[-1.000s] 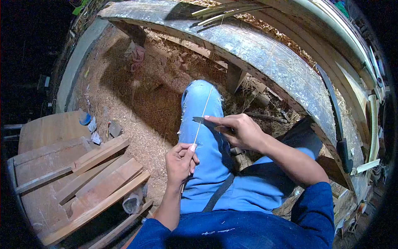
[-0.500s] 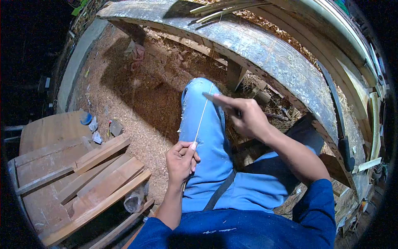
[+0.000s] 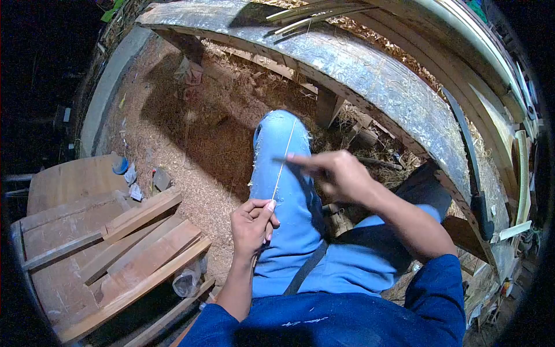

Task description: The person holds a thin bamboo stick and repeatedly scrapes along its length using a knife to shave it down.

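My left hand is closed, pinching the near end of a thin pale bamboo strip between thumb and fingers. The strip runs away from me along the thigh and knee of my blue trousers. In my right hand is a knife; only its short dark blade tip shows, left of the outstretched index finger. That blade lies across the strip, at about its middle. My fingers hide the knife's handle, and the hand is slightly smeared by motion.
Beyond my knee curves a worn wooden bench with bamboo strips on top. A long dark blade with a black handle rests at its right. Wooden boards lie at left, near a blue cap. Shavings cover the floor.
My right hand and the knife have slid along the strip toward me, from near the knee to lower on the thigh. My left hand has stayed in place.
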A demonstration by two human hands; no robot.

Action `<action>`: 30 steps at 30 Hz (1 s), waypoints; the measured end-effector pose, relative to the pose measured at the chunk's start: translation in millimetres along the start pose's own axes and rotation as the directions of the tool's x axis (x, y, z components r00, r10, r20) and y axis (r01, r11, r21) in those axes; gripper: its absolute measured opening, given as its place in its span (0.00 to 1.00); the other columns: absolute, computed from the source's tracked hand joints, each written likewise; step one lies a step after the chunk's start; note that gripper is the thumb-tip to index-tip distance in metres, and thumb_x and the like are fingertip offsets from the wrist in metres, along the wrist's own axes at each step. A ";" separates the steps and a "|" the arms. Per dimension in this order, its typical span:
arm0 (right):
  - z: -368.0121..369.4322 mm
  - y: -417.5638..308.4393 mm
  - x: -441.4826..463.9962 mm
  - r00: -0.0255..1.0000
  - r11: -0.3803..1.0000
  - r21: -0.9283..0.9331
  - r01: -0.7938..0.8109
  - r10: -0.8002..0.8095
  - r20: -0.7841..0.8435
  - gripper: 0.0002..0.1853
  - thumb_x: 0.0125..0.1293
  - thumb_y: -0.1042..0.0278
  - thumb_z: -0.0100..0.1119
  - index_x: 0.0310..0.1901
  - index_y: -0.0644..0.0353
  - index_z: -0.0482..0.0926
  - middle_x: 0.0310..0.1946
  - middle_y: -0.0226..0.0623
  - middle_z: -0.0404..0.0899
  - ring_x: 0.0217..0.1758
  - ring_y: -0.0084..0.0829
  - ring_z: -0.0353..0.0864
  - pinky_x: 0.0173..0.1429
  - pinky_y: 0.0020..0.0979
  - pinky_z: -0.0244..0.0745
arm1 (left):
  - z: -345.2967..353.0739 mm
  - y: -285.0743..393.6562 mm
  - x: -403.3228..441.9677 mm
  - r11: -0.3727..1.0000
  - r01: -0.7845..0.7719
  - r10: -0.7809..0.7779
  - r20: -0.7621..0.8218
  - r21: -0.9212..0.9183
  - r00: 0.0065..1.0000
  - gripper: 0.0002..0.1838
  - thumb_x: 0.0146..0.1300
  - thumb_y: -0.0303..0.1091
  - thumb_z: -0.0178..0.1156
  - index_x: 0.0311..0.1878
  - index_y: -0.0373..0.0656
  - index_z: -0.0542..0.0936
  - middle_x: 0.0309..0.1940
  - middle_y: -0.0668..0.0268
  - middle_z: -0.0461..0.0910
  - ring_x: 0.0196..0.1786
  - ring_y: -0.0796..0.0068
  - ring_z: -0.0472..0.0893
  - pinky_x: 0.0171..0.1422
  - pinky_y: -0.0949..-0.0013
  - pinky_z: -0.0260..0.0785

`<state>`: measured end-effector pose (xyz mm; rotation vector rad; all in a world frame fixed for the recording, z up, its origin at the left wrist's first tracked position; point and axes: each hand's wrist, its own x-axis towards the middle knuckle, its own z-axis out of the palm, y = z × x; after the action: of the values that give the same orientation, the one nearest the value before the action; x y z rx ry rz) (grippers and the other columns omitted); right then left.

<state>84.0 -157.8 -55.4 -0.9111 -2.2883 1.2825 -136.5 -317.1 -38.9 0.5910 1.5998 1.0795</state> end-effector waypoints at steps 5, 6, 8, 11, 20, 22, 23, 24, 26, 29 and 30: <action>-7.2 4.3 2.4 0.999 0.999 0.042 0.010 -0.011 0.032 0.42 0.58 0.83 0.63 0.74 0.35 0.79 0.49 0.48 0.90 0.48 0.49 0.92 0.55 0.46 0.87 | 0.2 -1.7 0.2 1.000 -0.002 0.002 0.007 -0.025 1.000 0.08 0.77 0.27 0.65 0.46 0.30 0.84 0.23 0.58 0.85 0.13 0.84 0.73 0.16 0.77 0.60; -3.7 1.2 -2.3 0.987 0.998 0.039 0.053 -0.058 0.152 0.41 0.59 0.83 0.63 0.74 0.34 0.78 0.49 0.48 0.90 0.47 0.49 0.92 0.56 0.46 0.87 | -0.5 -1.9 0.4 1.000 -0.002 0.002 0.007 -0.021 1.000 0.08 0.77 0.27 0.65 0.46 0.30 0.84 0.23 0.58 0.85 0.13 0.84 0.72 0.16 0.77 0.60; 3.8 -2.6 -3.6 0.981 0.995 0.032 0.090 -0.094 0.170 0.42 0.59 0.83 0.63 0.75 0.34 0.77 0.51 0.46 0.90 0.50 0.46 0.92 0.58 0.45 0.87 | -1.6 -3.2 2.2 1.000 -0.015 0.015 0.009 -0.024 1.000 0.08 0.77 0.28 0.65 0.46 0.30 0.84 0.23 0.58 0.85 0.13 0.84 0.72 0.16 0.77 0.60; -2.5 5.3 9.4 0.986 0.992 0.094 0.083 -0.068 -0.155 0.42 0.58 0.85 0.63 0.75 0.36 0.78 0.53 0.48 0.90 0.53 0.44 0.93 0.59 0.44 0.87 | -1.7 -4.3 1.0 1.000 -0.016 0.017 0.005 -0.012 1.000 0.08 0.77 0.29 0.66 0.45 0.31 0.84 0.23 0.59 0.85 0.13 0.84 0.72 0.15 0.77 0.60; -9.2 -6.3 5.7 0.996 0.993 0.106 -0.051 0.059 -0.069 0.44 0.56 0.84 0.63 0.74 0.31 0.78 0.51 0.52 0.89 0.45 0.49 0.93 0.53 0.45 0.86 | -0.2 -3.5 0.8 1.000 0.000 0.000 -0.010 -0.031 1.000 0.08 0.77 0.28 0.66 0.45 0.31 0.84 0.23 0.59 0.84 0.13 0.84 0.72 0.16 0.78 0.60; -15.2 -0.9 7.6 0.983 0.996 0.088 -0.033 0.048 -0.176 0.45 0.54 0.85 0.63 0.74 0.34 0.78 0.50 0.51 0.89 0.44 0.48 0.93 0.51 0.44 0.86 | -0.4 -5.5 -0.5 0.999 -0.005 0.005 -0.003 -0.036 1.000 0.08 0.77 0.28 0.66 0.45 0.31 0.84 0.23 0.59 0.85 0.13 0.84 0.72 0.16 0.78 0.60; -16.0 -2.9 6.2 0.995 0.996 0.055 -0.067 0.071 -0.077 0.45 0.54 0.85 0.63 0.74 0.34 0.79 0.50 0.50 0.90 0.44 0.47 0.93 0.51 0.43 0.87 | -0.8 -6.1 -0.6 1.000 -0.012 0.012 0.004 -0.028 1.000 0.08 0.77 0.28 0.66 0.45 0.31 0.84 0.23 0.59 0.85 0.13 0.84 0.72 0.16 0.78 0.60; -16.7 -5.0 4.7 0.995 0.995 0.016 -0.094 0.094 0.024 0.46 0.53 0.86 0.63 0.74 0.33 0.79 0.50 0.49 0.90 0.45 0.46 0.94 0.52 0.42 0.87 | -0.8 -5.9 -0.1 1.000 -0.020 0.020 0.008 -0.023 1.000 0.08 0.77 0.28 0.66 0.45 0.30 0.84 0.23 0.59 0.85 0.13 0.84 0.72 0.16 0.78 0.61; 4.8 5.1 -4.6 0.989 0.997 0.004 0.083 -0.082 0.122 0.46 0.51 0.85 0.63 0.73 0.31 0.80 0.49 0.46 0.91 0.43 0.41 0.94 0.49 0.42 0.87 | -0.3 -3.8 0.9 1.000 -0.011 0.010 -0.001 -0.027 1.000 0.08 0.77 0.28 0.66 0.45 0.30 0.84 0.23 0.59 0.85 0.13 0.84 0.72 0.16 0.78 0.61; -14.7 -13.0 3.4 0.990 0.993 0.029 -0.113 0.111 0.083 0.46 0.51 0.87 0.62 0.73 0.33 0.80 0.51 0.49 0.90 0.41 0.44 0.93 0.50 0.43 0.87 | 0.2 -0.1 0.8 1.000 0.004 -0.004 -0.008 -0.016 1.000 0.08 0.77 0.28 0.66 0.44 0.30 0.84 0.23 0.59 0.85 0.13 0.84 0.72 0.16 0.78 0.60; -12.7 -3.5 12.9 0.992 0.997 0.020 -0.071 0.072 -0.105 0.45 0.52 0.88 0.60 0.73 0.37 0.80 0.52 0.50 0.89 0.41 0.44 0.93 0.50 0.43 0.87 | 0.3 0.1 0.3 1.000 0.005 -0.005 -0.005 -0.006 1.000 0.08 0.77 0.28 0.66 0.44 0.30 0.84 0.23 0.59 0.85 0.13 0.85 0.72 0.16 0.78 0.60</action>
<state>80.9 -142.4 -45.8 -1.0386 -2.1792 1.2494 -136.3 -316.7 -39.0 0.5808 1.6011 1.0821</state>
